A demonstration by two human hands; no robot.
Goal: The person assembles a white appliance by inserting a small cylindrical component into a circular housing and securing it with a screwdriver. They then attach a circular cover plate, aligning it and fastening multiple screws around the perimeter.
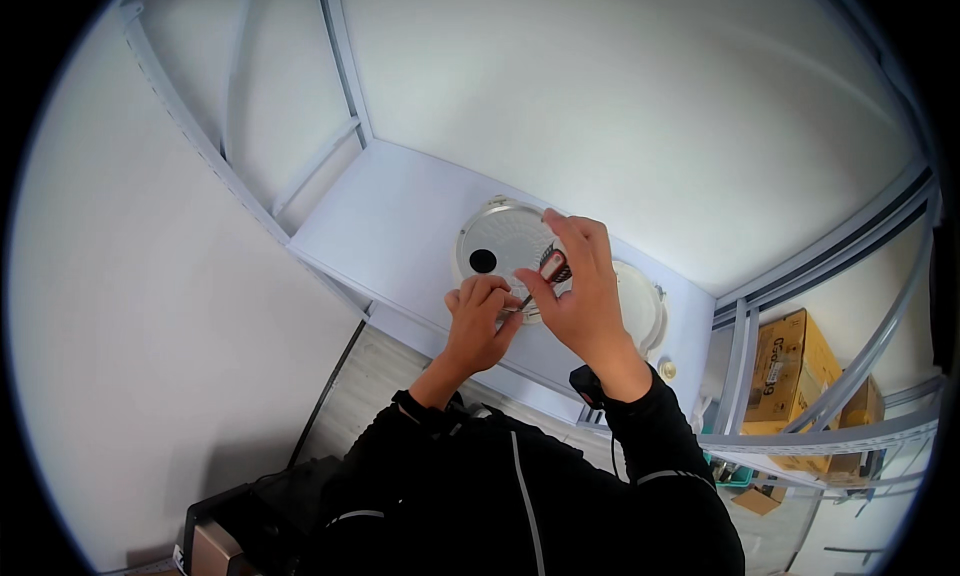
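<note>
A round, light-grey metal disc (520, 238) with a black circle on its face lies on the white table. A screwdriver (552, 266) with a red and black handle slants over its near right part, tip pointing down to the disc's near rim. My right hand (588, 306) is around the handle, fingers raised and thumb to the left side. At the near rim my left hand (482, 326) has its fingers bent and pinched together beside the screwdriver's tip. Whatever lies between those fingertips is hidden.
A second round white piece (640, 306) lies to the right, partly behind my right arm. A small yellowish round object (668, 369) sits near the table's right end. Metal frame posts (345, 66) enclose the white table (370, 226). Cardboard boxes (785, 371) stand on the right.
</note>
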